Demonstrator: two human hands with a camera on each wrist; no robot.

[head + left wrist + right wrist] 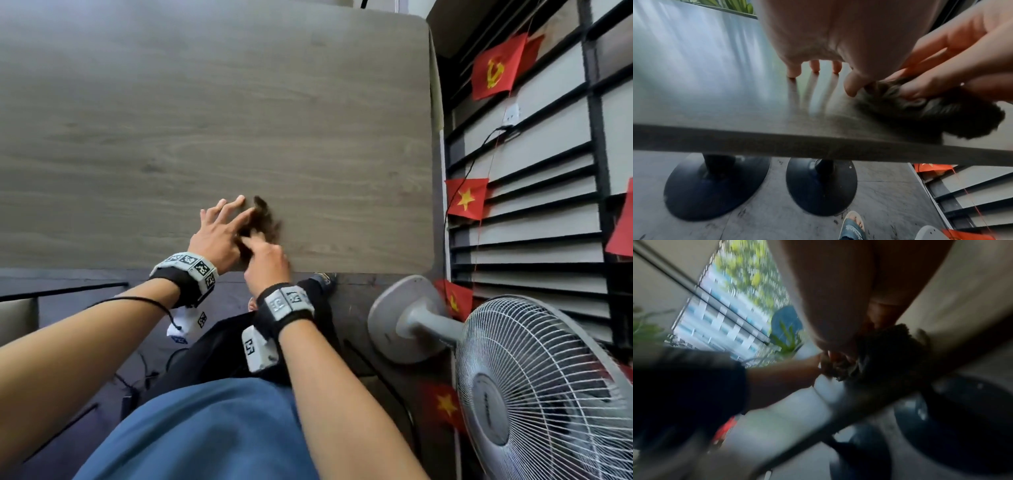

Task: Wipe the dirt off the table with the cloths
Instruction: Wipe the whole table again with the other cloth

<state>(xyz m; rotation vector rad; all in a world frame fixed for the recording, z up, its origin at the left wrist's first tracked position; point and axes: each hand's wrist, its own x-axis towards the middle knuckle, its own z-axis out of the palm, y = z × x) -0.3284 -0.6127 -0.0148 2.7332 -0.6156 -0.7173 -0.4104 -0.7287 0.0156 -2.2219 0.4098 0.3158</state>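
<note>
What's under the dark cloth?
The dark cloth lies bunched on the table near its front edge, right hand gripping it, left hand touching it. The tabletop beneath is covered.

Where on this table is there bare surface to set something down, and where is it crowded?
The table is bare from its far edge down to the dark cloth, across its left part, and between that cloth and its right edge. It is crowded only at the near edge, where the left hand and right hand meet on the cloth.
</note>
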